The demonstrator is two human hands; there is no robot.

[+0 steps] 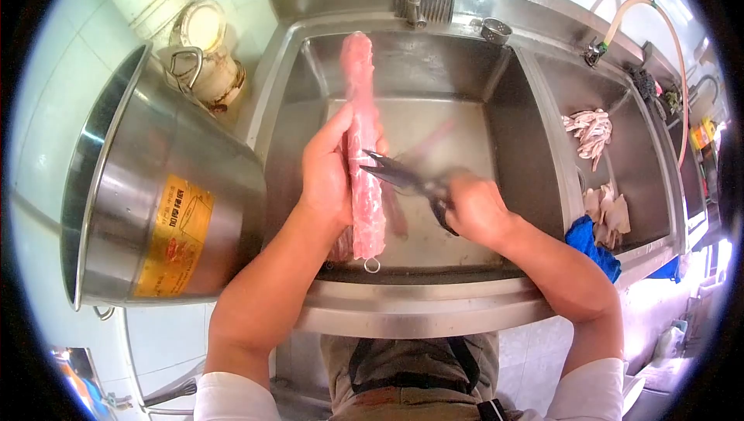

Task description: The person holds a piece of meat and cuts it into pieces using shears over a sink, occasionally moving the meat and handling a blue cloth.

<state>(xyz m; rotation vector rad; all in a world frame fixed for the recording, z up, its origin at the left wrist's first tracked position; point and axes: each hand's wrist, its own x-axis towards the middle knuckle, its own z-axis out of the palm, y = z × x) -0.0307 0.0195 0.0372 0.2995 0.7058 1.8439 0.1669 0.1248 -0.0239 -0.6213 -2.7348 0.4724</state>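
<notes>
A long strip of pink raw meat [366, 212] is held lengthwise over the large steel sink [465, 123]. My left hand [327, 169] is wrapped round its middle from the left side. My right hand [477, 208] grips black-handled scissors [411, 179], whose parted blades point left and lie against the meat's right side. A metal ring [373, 265] shows just below the meat's lower end. More meat lies in the sink under the held piece, partly hidden.
At the left stands a big steel pot [225, 181] with a yellow label, with stained buckets [203, 27] behind it. The smaller right basin [643, 181] holds pale meat pieces [590, 134]. A blue cloth [590, 249] hangs near its front edge. A tap [415, 3] rises at the back.
</notes>
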